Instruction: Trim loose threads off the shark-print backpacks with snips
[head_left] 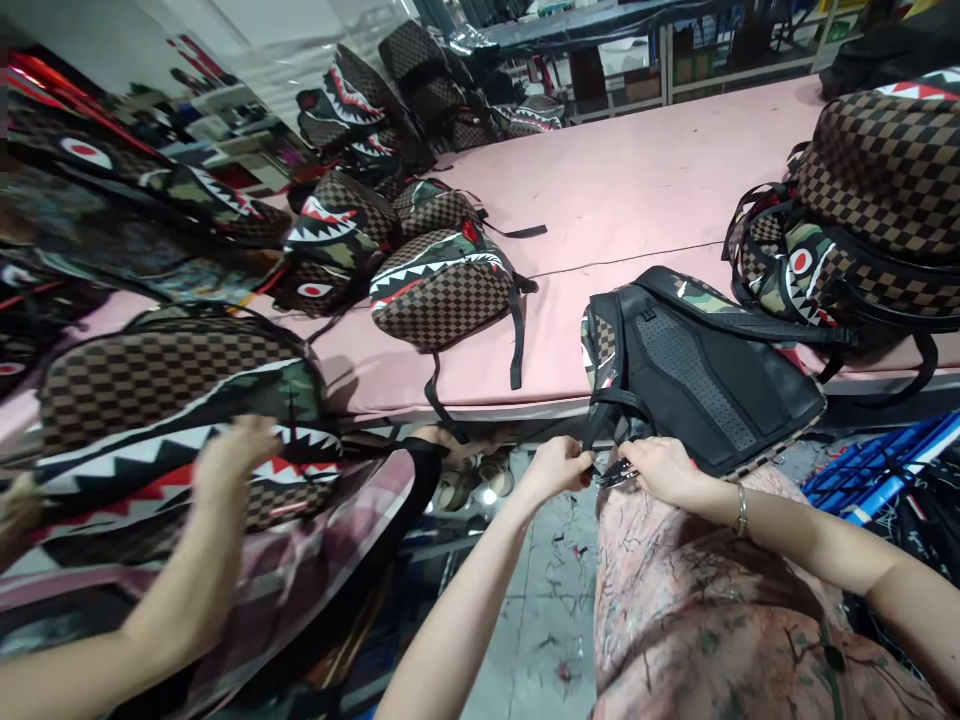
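Note:
A backpack (694, 370) lies with its black padded back panel up, partly on the pink table's front edge and partly over my lap. My left hand (561, 466) pinches a black strap end at the bag's lower left corner. Close beside it, my right hand (660, 470) is closed on a small dark metallic tool or buckle, too small to make out for certain. The two hands nearly meet below the strap loop (622, 400). A bracelet circles my right wrist.
A co-worker's hands (236, 455) are on a checkered shark-mouth backpack (172, 375) at left. More bags (446, 285) stand on the pink table (622, 190), with a stack (892, 180) at right. Blue items (877, 465) lie lower right.

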